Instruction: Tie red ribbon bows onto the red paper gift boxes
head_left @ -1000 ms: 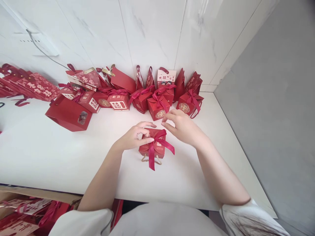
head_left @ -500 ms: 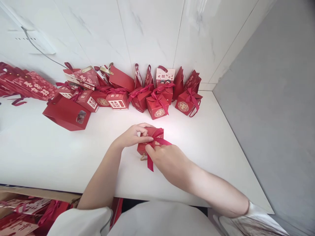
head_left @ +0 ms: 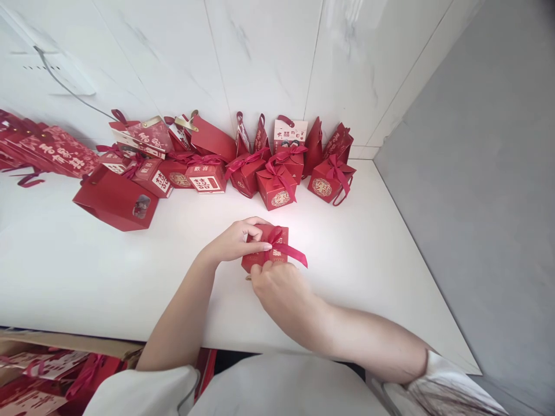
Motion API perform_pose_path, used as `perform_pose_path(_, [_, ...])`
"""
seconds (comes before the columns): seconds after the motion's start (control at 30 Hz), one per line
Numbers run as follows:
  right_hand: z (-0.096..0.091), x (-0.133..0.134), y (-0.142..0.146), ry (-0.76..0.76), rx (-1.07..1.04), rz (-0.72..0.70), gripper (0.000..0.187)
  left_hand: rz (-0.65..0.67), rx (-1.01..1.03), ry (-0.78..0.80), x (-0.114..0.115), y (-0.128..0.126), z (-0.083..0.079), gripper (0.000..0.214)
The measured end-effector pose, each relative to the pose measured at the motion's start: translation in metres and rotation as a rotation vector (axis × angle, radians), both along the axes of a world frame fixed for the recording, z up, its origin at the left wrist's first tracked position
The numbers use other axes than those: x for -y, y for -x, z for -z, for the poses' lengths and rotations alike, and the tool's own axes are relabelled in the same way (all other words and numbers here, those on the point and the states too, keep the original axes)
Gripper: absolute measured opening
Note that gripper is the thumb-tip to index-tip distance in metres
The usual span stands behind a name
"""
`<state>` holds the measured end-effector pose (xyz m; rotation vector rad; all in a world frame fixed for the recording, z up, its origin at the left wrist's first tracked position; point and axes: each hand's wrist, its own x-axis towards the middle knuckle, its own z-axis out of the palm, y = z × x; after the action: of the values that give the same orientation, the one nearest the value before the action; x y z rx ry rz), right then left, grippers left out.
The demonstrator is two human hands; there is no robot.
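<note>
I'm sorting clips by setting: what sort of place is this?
Probably a home or small workshop gift-packing corner: a white table against a marble-tiled wall, lined with red ribboned favor boxes.

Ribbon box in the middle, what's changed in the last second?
The right hand came from beyond the small red box to its near side and took hold of the ribbon. The left hand stayed pinching the box top; boxes by the wall unmoved.

I have my left hand [head_left: 236, 241] out past the near edge of the worktop [head_left: 87, 271], forearm bare, thumb and fingers pinched together. My right hand [head_left: 281, 292] sits just beside it, nearer me, back up, fingers curled under, forearm angled inward.
</note>
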<state>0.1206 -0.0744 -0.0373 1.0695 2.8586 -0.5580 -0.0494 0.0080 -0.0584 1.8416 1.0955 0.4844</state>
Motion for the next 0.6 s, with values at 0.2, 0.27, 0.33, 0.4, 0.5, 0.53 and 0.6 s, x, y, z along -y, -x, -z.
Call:
perform_pose_path(0.2, [-0.002,0.002,0.002,-0.185,0.221,-0.072,0.023,-0.001,-0.016,-0.009,0.001,-0.001,-0.001,0.051])
perform_pose_path(0.27, [-0.010,-0.006,-0.007,-0.086,0.187,-0.083,0.024,-0.006,-0.007,-0.009,0.001,-0.001,-0.001,0.052])
perform_pose_path(0.33, [-0.021,-0.020,-0.024,0.050,0.037,-0.161,0.025,-0.005,0.014,-0.013,0.000,0.001,-0.002,0.051])
perform_pose_path(0.4, [-0.032,-0.037,-0.046,0.185,-0.105,-0.202,0.032,0.001,0.053,-0.018,-0.001,0.003,-0.003,0.048])
perform_pose_path(0.5, [-0.038,-0.069,-0.073,0.298,-0.272,-0.035,0.019,0.009,0.138,0.010,-0.001,0.006,-0.005,0.042])
perform_pose_path(0.53, [-0.036,-0.079,-0.078,0.332,-0.329,0.025,0.017,0.012,0.161,0.025,-0.001,0.006,-0.006,0.041])
perform_pose_path(0.6, [-0.027,-0.097,-0.079,0.371,-0.462,0.177,0.022,0.027,0.190,0.048,-0.001,0.006,-0.007,0.038])
